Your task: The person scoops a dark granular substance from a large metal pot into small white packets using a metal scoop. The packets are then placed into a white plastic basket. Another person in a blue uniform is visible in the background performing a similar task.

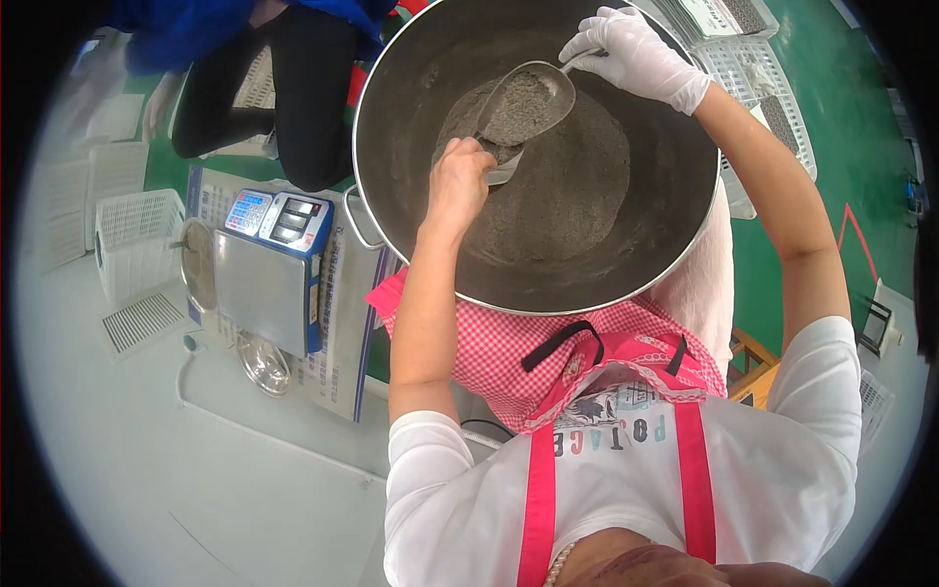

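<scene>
My right hand (631,57), in a white glove, grips the handle of a metal scoop (565,96) over a large deep metal pot. Grey-brown powder (520,106) fills the scoop, whose front end points down toward my left hand. My bare left hand (460,184) is closed on a small pale holder (505,170), with powder showing at its top just under the scoop's lip. Whether it is a bag or a cup I cannot tell. More of the powder (577,196) lies across the bottom of the pot (411,108).
Left of the pot, a blue digital scale (262,274) with a flat metal plate stands on a printed board, with round metal dishes (262,364) beside it. White plastic baskets (137,235) stand farther left. A person in blue (225,39) is at the far left; crates (763,88) are at far right.
</scene>
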A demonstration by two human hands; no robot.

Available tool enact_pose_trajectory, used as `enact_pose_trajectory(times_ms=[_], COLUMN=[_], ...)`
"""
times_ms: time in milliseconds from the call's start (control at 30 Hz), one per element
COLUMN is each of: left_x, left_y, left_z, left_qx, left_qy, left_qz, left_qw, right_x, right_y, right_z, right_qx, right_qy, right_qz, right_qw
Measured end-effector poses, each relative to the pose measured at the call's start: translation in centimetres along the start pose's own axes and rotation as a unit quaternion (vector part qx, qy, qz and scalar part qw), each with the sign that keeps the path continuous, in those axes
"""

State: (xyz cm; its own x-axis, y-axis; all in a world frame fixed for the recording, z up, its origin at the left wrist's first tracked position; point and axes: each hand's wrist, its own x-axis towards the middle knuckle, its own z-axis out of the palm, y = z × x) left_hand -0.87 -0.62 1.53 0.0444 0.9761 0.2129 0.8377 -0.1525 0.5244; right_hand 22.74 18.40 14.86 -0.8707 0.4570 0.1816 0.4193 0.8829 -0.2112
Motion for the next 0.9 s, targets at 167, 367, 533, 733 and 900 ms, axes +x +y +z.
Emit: enact_pose_trajectory(times_ms=[167, 367, 533, 733, 900], left_x=[-0.4, -0.7, -0.8, -0.6, 1.4], left_y=[0.3, 0.3, -0.1, 0.8, 0.6], left_z=[-3.1, -2.6, -3.1, -2.9, -1.2], left_qx=[-0.099, -0.056, -0.025, -0.052, -0.068], left_qy=[0.063, 0.118, 0.095, 0.103, 0.05], left_qz=[-0.072, -0.059, -0.064, -0.058, -0.024], left_qw=[0.99, 0.99, 0.993, 0.992, 0.996], right_x=[-2.1, -6.6, -8.8, -11.2, -22.3], right_y=[4.3, 7.2, 8.3, 2.9, -3.0], right_z=[1.8, 6.7, 15.1, 25.7, 45.0], right_qx=[0.337, 0.414, 0.276, -0.061, -0.029], right_qy=[-0.051, -0.035, -0.058, -0.452, -0.555], right_qz=[0.204, 0.351, 0.366, 0.23, 0.178], right_qw=[0.918, 0.839, 0.887, 0.86, 0.812])
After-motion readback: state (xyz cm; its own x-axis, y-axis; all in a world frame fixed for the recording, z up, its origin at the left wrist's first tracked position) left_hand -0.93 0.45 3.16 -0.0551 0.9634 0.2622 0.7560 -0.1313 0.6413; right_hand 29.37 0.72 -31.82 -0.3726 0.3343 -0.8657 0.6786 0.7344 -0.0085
